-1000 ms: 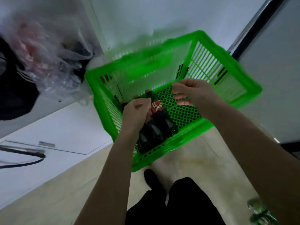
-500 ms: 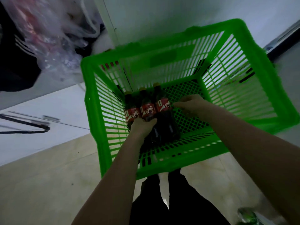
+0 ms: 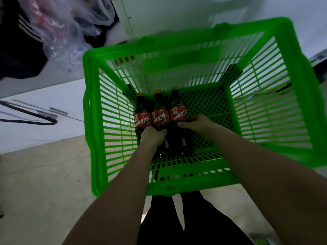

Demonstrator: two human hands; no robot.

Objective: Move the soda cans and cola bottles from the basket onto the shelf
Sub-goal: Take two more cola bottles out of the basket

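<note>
1. Gripping from both sides: left hand (image 3: 153, 135) curled around the lower bodies of the left and middle of three dark plastic cola bottles with red labels and yellow caps (image 3: 160, 117), fingers wrapped over the dark plastic just below the labels.
2. Closed on the rightmost bottle, right hand (image 3: 196, 123), fingertips pressed against its side right under the red label, thumb hidden from the head view.
3. Lying side by side and touching on the mesh floor of a bright green slatted plastic basket (image 3: 92, 121), all three bottles, caps pointing toward the far wall, bases toward the near wall.
4. Bunched toward the left half of the basket floor, bottles occupying that side only; bare green mesh showing to the right of the right hand.
5. Resting on a pale tiled floor (image 3: 44, 183), basket just ahead of black trouser legs (image 3: 177, 227) seen at bottom centre.
6. Heaped at upper left, crumpled clear plastic bags (image 3: 58, 27) beside a black garment with white stripes (image 3: 19, 41).
7. Blurred at the bottom right edge, a small green object, too unclear to identify.
</note>
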